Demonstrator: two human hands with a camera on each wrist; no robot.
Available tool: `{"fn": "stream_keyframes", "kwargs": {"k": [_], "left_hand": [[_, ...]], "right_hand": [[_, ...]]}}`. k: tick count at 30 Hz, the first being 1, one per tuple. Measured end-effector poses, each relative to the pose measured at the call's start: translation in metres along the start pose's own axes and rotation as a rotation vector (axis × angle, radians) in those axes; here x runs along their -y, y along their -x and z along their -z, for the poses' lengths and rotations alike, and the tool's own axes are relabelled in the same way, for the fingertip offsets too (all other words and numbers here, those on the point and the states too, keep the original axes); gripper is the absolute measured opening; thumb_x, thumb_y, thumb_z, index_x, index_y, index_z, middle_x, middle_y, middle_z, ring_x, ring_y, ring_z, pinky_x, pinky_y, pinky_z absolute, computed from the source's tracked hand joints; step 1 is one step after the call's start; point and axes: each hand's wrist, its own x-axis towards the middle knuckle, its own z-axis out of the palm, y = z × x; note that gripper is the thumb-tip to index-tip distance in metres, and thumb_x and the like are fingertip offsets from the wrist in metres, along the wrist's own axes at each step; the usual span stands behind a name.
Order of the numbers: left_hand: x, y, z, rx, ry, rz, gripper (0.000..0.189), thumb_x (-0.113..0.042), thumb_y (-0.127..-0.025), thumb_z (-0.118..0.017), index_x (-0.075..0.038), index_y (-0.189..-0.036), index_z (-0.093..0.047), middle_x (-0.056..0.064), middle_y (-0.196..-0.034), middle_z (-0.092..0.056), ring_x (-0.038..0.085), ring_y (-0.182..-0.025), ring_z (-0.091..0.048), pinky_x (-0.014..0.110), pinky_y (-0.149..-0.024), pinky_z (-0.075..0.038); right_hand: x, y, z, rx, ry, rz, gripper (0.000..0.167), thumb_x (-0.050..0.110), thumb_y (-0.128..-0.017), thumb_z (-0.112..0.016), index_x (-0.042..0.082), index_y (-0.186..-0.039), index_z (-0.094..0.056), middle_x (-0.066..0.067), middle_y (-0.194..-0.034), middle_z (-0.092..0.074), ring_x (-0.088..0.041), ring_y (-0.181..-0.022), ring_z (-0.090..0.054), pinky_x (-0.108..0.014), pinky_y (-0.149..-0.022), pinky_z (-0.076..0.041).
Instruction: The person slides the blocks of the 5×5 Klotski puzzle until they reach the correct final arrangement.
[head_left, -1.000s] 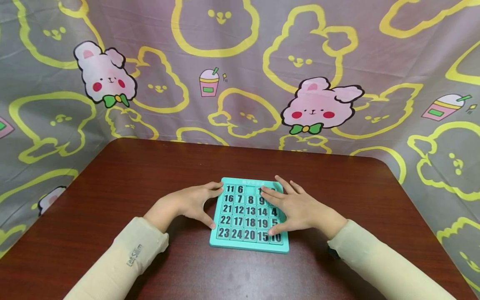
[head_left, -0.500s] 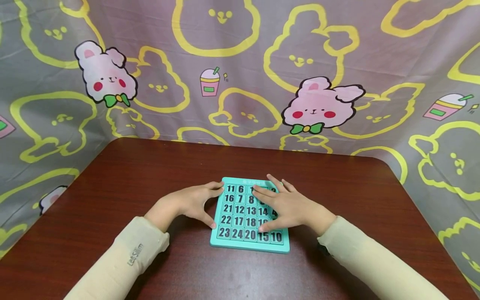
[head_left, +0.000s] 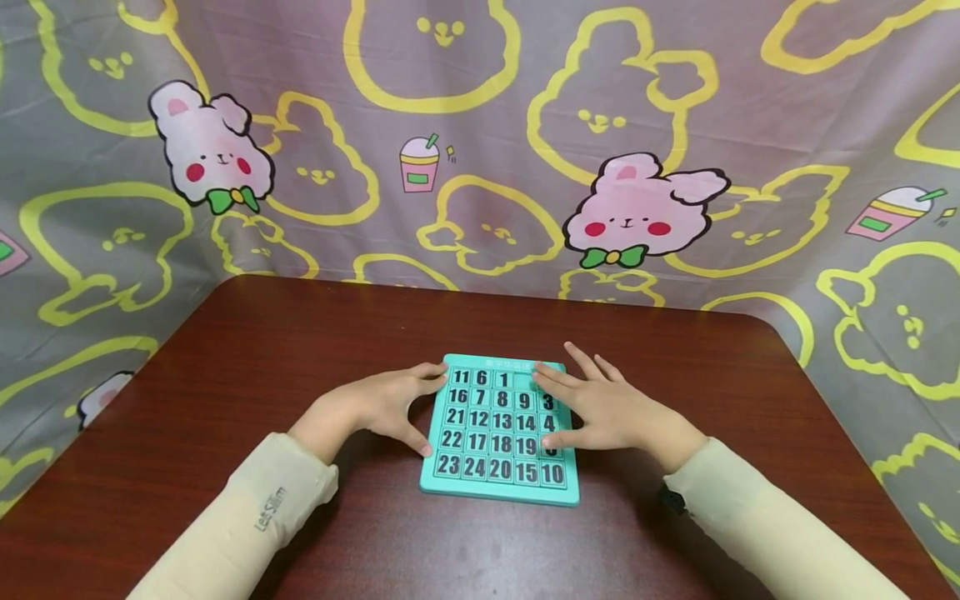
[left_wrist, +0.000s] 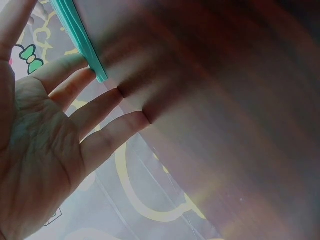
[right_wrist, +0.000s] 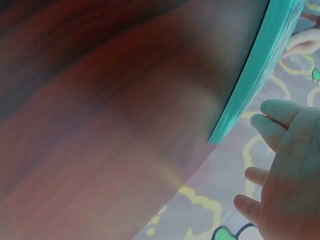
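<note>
A turquoise sliding number puzzle (head_left: 498,493) lies flat on the table, its black-numbered tiles set in rows. Its top row reads 11, 6, 1, then a vacant slot; the top-right tile is covered by fingers. My left hand (head_left: 388,406) touches the board's left edge, thumb near the lower part and fingers by the upper corner. In the left wrist view, the fingers of that hand (left_wrist: 45,130) stretch out by the turquoise edge. My right hand (head_left: 607,412) is spread over the right-hand columns, index finger at the top row and thumb over the 5 tile.
The brown wooden table (head_left: 300,333) extends around the board on every side. Behind it hangs a grey-pink curtain (head_left: 480,125) with cartoon rabbits. Cream sleeves (head_left: 247,508) cover both forearms.
The 1 tile has slid left from the fourth slot to the third, leaving the fourth vacant. My right hand went left with it, then back right. The left hand stays put.
</note>
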Motion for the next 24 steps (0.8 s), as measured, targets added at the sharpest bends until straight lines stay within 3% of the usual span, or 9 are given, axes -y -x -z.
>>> {"fn": "stream_keyframes", "kwargs": {"k": [10, 24], "left_hand": [[0.0, 0.001, 0.0, -0.004, 0.009, 0.008, 0.11, -0.045, -0.071, -0.088, -0.008, -0.156, -0.029, 0.003, -0.168, -0.015, 0.028, -0.151, -0.026, 0.047, -0.116, -0.035], [0.0, 0.0, 0.0, -0.005, -0.012, 0.004, 0.11, -0.046, -0.071, -0.088, -0.008, -0.156, -0.029, 0.002, -0.168, -0.015, 0.027, -0.152, -0.025, 0.047, -0.117, -0.035]], "right_hand": [[-0.014, 0.017, -0.003, -0.021, -0.017, -0.043, 0.093, 0.072, -0.084, -0.059, 0.018, -0.156, -0.036, 0.001, -0.164, -0.028, -0.042, -0.153, 0.001, -0.071, -0.116, -0.008], [-0.015, 0.019, -0.004, -0.01, -0.012, -0.047, 0.091, 0.072, -0.084, -0.058, 0.018, -0.155, -0.037, 0.0, -0.163, -0.031, -0.042, -0.153, 0.001, -0.071, -0.116, -0.008]]}}
